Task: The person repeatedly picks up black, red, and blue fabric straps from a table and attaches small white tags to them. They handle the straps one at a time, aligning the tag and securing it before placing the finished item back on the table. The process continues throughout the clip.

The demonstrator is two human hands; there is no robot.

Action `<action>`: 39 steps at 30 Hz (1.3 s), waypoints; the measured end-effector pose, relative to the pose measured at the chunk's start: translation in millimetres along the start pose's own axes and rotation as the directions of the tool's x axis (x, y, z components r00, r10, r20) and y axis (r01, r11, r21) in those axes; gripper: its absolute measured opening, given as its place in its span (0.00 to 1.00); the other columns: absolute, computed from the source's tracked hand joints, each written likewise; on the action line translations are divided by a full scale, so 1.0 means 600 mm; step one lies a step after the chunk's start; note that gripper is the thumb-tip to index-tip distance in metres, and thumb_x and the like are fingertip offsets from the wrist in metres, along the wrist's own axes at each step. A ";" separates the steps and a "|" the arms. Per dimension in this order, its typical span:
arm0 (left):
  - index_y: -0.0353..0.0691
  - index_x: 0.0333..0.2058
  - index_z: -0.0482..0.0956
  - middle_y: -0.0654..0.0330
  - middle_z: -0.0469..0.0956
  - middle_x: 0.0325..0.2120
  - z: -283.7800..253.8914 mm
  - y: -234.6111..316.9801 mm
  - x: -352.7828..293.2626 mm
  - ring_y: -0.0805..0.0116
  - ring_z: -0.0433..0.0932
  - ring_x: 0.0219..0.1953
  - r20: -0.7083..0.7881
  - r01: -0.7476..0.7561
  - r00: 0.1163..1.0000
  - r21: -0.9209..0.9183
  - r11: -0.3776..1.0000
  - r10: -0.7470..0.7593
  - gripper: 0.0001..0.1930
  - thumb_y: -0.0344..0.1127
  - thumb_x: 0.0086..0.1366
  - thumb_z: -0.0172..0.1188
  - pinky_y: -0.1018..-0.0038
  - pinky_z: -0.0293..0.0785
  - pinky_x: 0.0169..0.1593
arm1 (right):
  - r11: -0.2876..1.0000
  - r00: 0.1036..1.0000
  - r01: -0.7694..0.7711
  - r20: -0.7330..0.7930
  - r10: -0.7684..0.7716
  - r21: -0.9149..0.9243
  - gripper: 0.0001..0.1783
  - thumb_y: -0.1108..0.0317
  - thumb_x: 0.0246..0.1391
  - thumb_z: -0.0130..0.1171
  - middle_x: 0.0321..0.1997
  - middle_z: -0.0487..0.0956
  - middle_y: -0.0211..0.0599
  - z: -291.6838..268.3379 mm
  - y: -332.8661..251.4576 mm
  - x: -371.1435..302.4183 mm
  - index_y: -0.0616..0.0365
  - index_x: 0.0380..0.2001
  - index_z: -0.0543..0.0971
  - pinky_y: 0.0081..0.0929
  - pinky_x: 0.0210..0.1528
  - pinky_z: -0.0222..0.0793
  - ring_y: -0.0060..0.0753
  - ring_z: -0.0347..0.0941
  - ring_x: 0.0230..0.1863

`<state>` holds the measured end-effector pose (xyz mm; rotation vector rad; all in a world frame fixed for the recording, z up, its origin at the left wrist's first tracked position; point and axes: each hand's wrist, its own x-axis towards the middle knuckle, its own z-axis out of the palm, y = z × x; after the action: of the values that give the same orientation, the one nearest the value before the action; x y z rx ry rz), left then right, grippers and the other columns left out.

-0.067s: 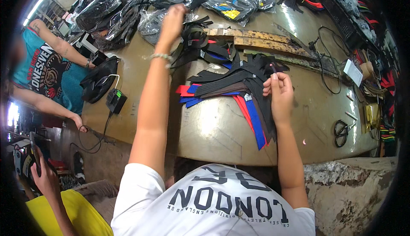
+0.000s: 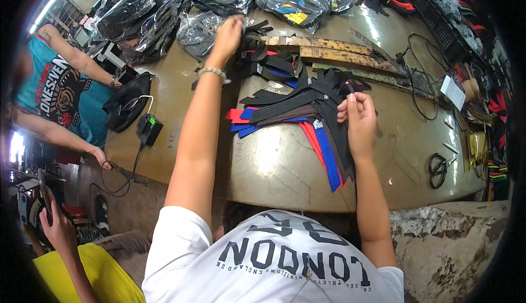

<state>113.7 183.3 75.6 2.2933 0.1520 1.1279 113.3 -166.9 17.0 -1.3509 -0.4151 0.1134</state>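
Seemingly, in the head view, the right hand (image 2: 359,114) pinches a slim dark piece (image 2: 349,87), fingertip grip closed, by the strap pile (image 2: 285,109) at two o'clock; light pressure should avoid skewing it. The left hand (image 2: 227,38), at eleven, curls; its hold, cannot tell.

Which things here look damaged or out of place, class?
The yellowish boards on the table look worn: dark blotches mar their surfaces. The straps beside the right hand splay and overlap at uneven angles, which looks untidy.
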 end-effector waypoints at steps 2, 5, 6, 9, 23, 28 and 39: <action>0.34 0.53 0.69 0.37 0.73 0.47 0.050 -0.055 -0.045 0.39 0.69 0.52 0.181 0.130 0.971 0.152 0.980 -0.157 0.22 0.44 0.69 0.41 0.55 0.62 0.56 | 1.000 1.000 0.013 0.002 -0.013 -0.001 0.10 0.63 0.63 0.51 0.27 0.74 0.30 -0.003 0.001 0.001 0.60 0.37 0.69 0.14 0.27 0.66 0.15 0.68 0.24; 0.42 0.55 0.69 0.43 0.68 0.52 0.057 -0.091 -0.090 0.46 0.64 0.56 0.011 0.043 0.999 0.297 0.954 -0.048 0.23 0.47 0.65 0.52 0.60 0.57 0.60 | 1.000 0.999 0.026 -0.023 -0.026 0.002 0.10 0.64 0.63 0.51 0.26 0.75 0.30 -0.009 0.001 0.006 0.61 0.37 0.70 0.14 0.26 0.67 0.15 0.69 0.24; 0.43 0.54 0.71 0.46 0.67 0.53 0.050 -0.083 -0.105 0.48 0.64 0.55 -0.079 -0.040 0.994 0.342 0.939 0.071 0.23 0.47 0.63 0.56 0.60 0.56 0.61 | 1.000 0.999 0.026 -0.028 -0.026 0.011 0.10 0.64 0.63 0.51 0.27 0.75 0.31 -0.011 0.000 0.008 0.61 0.37 0.70 0.14 0.26 0.67 0.15 0.69 0.24; 0.47 0.56 0.70 0.46 0.59 0.59 0.016 -0.012 -0.146 0.48 0.56 0.62 -0.025 0.095 0.995 0.340 0.936 -0.092 0.25 0.46 0.61 0.60 0.56 0.51 0.63 | 0.999 0.999 0.032 -0.033 -0.031 0.032 0.10 0.64 0.62 0.52 0.27 0.75 0.31 -0.012 0.002 0.011 0.61 0.37 0.70 0.14 0.26 0.67 0.15 0.70 0.25; 0.29 0.45 0.77 0.48 0.81 0.37 0.095 0.143 -0.172 0.59 0.80 0.36 0.580 0.392 0.769 -0.097 0.915 -0.268 0.25 0.41 0.53 0.68 0.71 0.75 0.43 | 0.999 1.000 -0.011 -0.027 0.009 -0.048 0.10 0.66 0.61 0.53 0.31 0.75 0.33 -0.003 0.000 0.000 0.64 0.36 0.71 0.16 0.30 0.71 0.17 0.70 0.30; 0.29 0.44 0.78 0.49 0.81 0.36 0.050 0.194 -0.198 0.63 0.81 0.36 0.425 0.227 0.896 -0.196 0.954 -0.126 0.23 0.38 0.52 0.70 0.72 0.76 0.41 | 0.979 0.979 0.202 -0.018 -0.202 -0.008 0.09 0.70 0.61 0.53 0.35 0.75 0.35 0.016 -0.011 -0.016 0.66 0.37 0.71 0.18 0.33 0.73 0.18 0.72 0.31; 0.29 0.39 0.80 0.64 0.75 0.23 0.077 0.193 -0.237 0.78 0.68 0.27 0.601 0.483 0.738 -0.152 0.862 -0.308 0.22 0.42 0.54 0.69 0.80 0.67 0.32 | 0.983 0.994 0.098 0.054 -0.091 -0.154 0.08 0.71 0.57 0.56 0.33 0.75 0.37 0.042 0.053 -0.001 0.68 0.32 0.73 0.21 0.32 0.74 0.21 0.75 0.31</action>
<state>41.1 18.2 17.6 2.0721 0.2167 0.2062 108.8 -136.7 -9.9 -1.4826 -0.5354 0.0343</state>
